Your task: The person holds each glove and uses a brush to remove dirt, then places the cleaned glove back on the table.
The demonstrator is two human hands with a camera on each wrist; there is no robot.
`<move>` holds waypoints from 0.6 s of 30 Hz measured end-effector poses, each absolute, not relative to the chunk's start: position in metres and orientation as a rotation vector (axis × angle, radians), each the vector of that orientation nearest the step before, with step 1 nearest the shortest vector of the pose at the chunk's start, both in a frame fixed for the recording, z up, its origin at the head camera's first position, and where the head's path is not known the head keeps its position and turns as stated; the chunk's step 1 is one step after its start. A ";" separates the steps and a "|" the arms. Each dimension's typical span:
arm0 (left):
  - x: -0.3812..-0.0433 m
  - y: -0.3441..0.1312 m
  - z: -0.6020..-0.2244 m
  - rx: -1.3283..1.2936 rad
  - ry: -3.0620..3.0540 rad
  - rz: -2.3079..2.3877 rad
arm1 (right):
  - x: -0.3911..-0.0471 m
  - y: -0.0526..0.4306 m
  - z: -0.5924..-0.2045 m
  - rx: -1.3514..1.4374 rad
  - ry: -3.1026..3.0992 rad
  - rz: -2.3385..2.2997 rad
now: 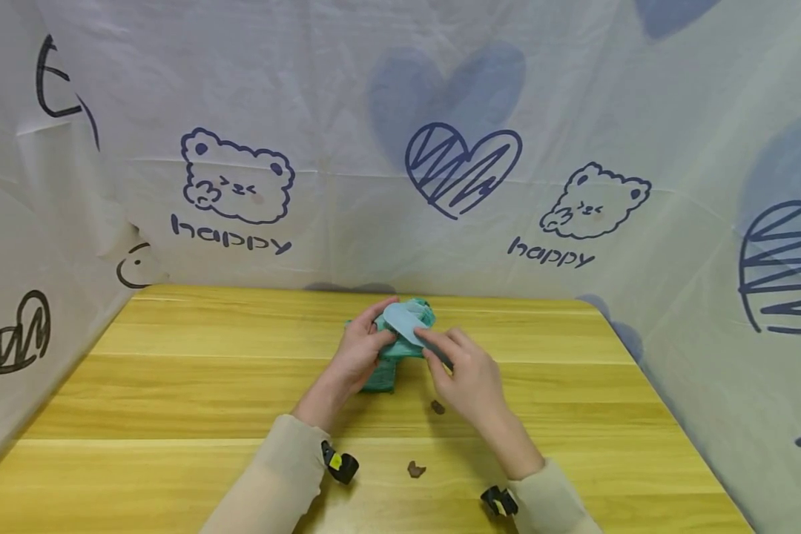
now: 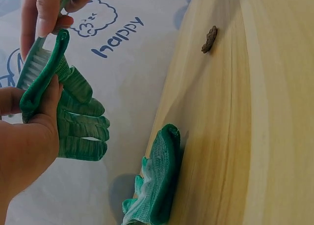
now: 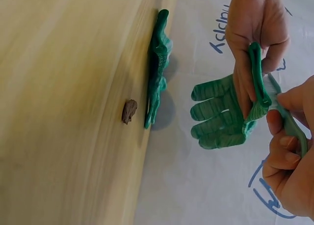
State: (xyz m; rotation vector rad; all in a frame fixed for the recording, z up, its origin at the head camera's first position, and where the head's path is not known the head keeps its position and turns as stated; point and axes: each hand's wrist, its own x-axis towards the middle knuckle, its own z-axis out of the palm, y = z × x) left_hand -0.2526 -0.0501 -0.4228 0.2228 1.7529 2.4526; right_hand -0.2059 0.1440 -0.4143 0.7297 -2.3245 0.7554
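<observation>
One green knitted glove (image 2: 81, 139) and one pale blue, oval-backed brush with pale bristles (image 1: 403, 323) are held above the far middle of a yellow wood-grain surface (image 1: 207, 400).
The left hand (image 1: 357, 352) has its fingers grasping the glove by its cuff; the right hand (image 1: 470, 371) has its fingers pinching the brush, bristles facing that cuff. A second green knitted glove (image 2: 164, 178) lies below on the surface. Nearer lies a small dark brown lump (image 1: 437, 406), with another irregular brown lump (image 1: 416, 469) nearer still, slightly left.
</observation>
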 end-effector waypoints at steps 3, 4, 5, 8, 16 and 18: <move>-0.253 -0.050 -0.423 0.230 1.756 2.452 | -0.207 0.144 -0.415 0.723 -2.340 0.744; -0.253 -0.050 -0.423 0.228 1.754 2.453 | -0.207 0.145 -0.415 0.718 -2.344 0.742; -0.252 -0.050 -0.423 0.229 1.750 2.455 | -0.207 0.145 -0.416 0.711 -2.345 0.738; -0.253 -0.050 -0.423 0.233 1.749 2.457 | -0.209 0.147 -0.416 0.692 -2.345 0.726; -0.252 -0.051 -0.421 0.203 1.771 2.465 | -0.211 0.150 -0.414 0.672 -2.347 0.707; -0.252 -0.051 -0.422 0.211 1.776 2.465 | -0.211 0.150 -0.414 0.669 -2.348 0.710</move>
